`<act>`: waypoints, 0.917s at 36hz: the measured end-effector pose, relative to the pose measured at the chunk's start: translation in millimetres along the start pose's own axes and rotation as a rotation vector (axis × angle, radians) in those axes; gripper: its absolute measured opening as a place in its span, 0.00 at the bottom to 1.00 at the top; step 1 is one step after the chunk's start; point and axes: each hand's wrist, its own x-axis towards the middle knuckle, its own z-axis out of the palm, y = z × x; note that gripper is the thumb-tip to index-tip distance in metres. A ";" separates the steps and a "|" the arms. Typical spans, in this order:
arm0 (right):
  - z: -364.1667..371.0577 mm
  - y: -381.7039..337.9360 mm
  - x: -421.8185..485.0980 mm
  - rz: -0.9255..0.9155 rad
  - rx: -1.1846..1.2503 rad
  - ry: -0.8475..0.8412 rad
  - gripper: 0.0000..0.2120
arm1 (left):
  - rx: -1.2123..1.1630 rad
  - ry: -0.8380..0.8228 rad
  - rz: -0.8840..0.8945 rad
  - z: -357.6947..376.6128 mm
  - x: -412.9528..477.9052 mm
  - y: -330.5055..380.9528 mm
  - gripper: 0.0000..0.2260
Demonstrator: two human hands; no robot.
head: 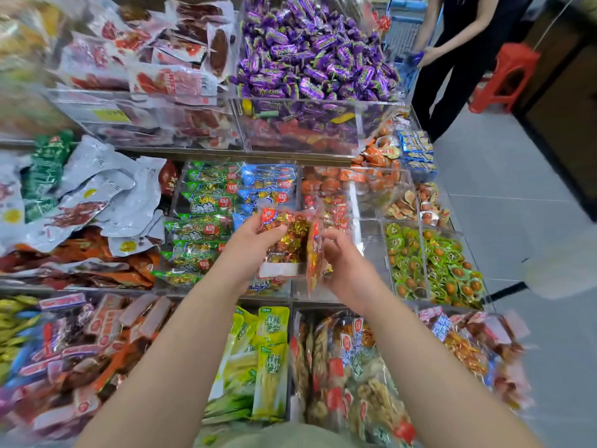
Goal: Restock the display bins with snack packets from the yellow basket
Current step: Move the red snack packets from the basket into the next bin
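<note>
Our two forearms reach forward from the bottom edge, over a row of yellow-green packets (269, 360) in the nearest bins; the hands meet above the middle shelf. Our left hand (255, 240) grasps a red-and-gold packet (284, 245) by its upper left corner, fingers curled over the top and the face turned up toward us, which seems meant to let us check the label and its orientation before it goes down; our right hand (342, 263) closes round a second packet (315, 253) of the same kind, held on edge just beside the first and touching it, likely so that the two can be parted and placed one at a time. Both packets are held in the air roughly above the clear bin (368, 250), whose front part shows bare acrylic while red packets (336, 208) of a matching look lie at its back; we judge this to be the bin due for filling. Green packets (200, 227) and blue packets (268, 182) sit in neat rows in the bin to the left, so flat, aligned placing looks like the rule here. We cannot see the yellow basket (it lies outside this view); another person (468, 43) stands at the far end by the purple sweets (316, 50), well apart from our hands.
</note>
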 end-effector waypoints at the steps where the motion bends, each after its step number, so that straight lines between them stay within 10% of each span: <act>1: -2.6 1.4 2.7 -0.005 -0.040 0.021 0.08 | -0.008 -0.007 -0.002 -0.8 -1.3 0.8 0.22; 8: -22.6 2.6 13.2 0.072 -0.368 0.109 0.52 | 0.055 -0.047 -0.009 3.6 -1.2 -1.2 0.07; 11: -40.5 2.6 17.8 0.076 -0.334 0.237 0.50 | -0.031 0.047 0.027 3.9 -0.3 -1.2 0.14; 16: -78.1 11.0 24.8 0.085 -0.208 0.533 0.20 | -0.102 0.154 -0.024 -6.3 5.0 -8.4 0.02; 22: -83.9 25.7 62.8 0.253 -0.516 0.447 0.09 | -0.139 0.169 -0.024 -6.6 2.7 -12.4 0.06; 33: -105.4 42.8 101.0 0.385 -0.978 0.435 0.31 | -0.235 0.234 -0.041 -8.8 -3.9 -16.1 0.04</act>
